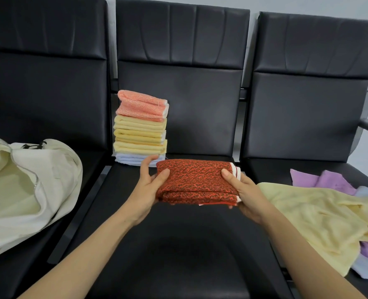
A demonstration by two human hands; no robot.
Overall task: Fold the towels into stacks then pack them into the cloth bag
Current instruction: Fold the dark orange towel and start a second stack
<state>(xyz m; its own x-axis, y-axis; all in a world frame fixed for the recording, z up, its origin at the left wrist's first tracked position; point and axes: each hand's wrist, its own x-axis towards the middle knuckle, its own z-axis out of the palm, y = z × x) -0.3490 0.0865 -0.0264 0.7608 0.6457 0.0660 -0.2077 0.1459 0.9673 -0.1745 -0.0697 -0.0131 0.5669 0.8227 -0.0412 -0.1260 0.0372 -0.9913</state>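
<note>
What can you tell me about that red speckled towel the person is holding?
The red towel is folded into a thick, compact rectangle of several layers. Its fabric looks nubby, red flecked with dark thread, with a white band showing at the right end. It is held roughly level above the middle black seat, not resting on it. The left hand grips its left end and the right hand its right end, thumbs on top, fingers underneath.
</note>
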